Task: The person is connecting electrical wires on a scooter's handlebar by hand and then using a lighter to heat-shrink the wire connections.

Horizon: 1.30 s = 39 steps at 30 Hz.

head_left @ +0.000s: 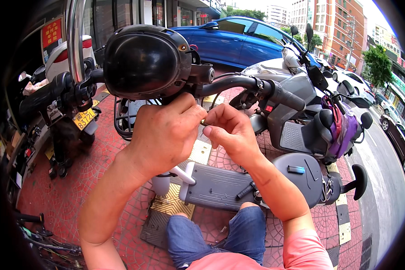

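Observation:
In front of me the black headlight housing (146, 63) sits between the handlebars of a scooter. Just below and behind it, my left hand (166, 128) is closed, its fingers pinched together. My right hand (229, 132) meets it there, thumb and forefinger also pinching. Something thin and dark shows between the fingertips, too small to name. The right handlebar grip (285, 95) reaches out beyond my right hand. Under my arms lies the scooter's grey footboard (218, 182), with a loose black grip (246, 190) on it.
On the dark seat (312, 168) rest a blue-ended tool (296, 169) and thin black L-shaped pieces. A grey scooter (297, 126) stands at the right, a blue car (225, 40) at the back. Another scooter's yellow plate (84, 119) shows left. Red paving (108, 171) surrounds me.

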### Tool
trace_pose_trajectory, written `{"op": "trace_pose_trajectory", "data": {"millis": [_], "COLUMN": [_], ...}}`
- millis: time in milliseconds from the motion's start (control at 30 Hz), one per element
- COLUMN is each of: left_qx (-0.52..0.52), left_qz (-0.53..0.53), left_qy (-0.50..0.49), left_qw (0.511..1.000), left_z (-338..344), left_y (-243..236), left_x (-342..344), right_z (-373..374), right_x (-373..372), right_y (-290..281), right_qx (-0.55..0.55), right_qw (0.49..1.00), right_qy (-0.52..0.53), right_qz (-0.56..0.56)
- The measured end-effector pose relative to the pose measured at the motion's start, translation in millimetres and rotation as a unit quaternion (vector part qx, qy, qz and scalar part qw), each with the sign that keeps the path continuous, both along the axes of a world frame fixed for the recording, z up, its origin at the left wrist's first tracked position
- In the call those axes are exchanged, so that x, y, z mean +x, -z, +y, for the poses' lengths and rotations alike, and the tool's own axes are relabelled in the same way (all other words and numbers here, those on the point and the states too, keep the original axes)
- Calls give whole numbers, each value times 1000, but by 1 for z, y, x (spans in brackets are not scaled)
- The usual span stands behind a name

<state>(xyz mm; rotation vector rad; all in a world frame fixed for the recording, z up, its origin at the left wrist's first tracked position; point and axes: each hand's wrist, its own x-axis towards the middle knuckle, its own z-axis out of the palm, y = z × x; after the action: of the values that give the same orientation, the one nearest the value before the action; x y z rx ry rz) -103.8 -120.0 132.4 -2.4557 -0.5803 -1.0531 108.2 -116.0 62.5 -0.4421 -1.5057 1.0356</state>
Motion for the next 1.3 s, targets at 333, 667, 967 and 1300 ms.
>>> {"op": "trace_pose_trajectory", "data": {"millis": [333,667,967,1300], "left_qx": [-45,-33,-29,-43], "left_qz": [-15,-7,-26,-5], "left_qy": [-10,-24,1,-34], "left_qw": [999,999,999,998], "left_z": [-10,-9,-6,-13], "left_y": [-7,-5,0,-6], "left_x": [8,9,8,10], "right_z": [-3,-2,-1,-8], "right_x": [-13,-13,-20,-10], "right_y": [5,7,-6,-11], "right_qx": [48,184,276,284], "right_qw": [995,940,870,871], "right_qy": [75,265,367,355], "right_qz": [47,-112,-178,-187]}}
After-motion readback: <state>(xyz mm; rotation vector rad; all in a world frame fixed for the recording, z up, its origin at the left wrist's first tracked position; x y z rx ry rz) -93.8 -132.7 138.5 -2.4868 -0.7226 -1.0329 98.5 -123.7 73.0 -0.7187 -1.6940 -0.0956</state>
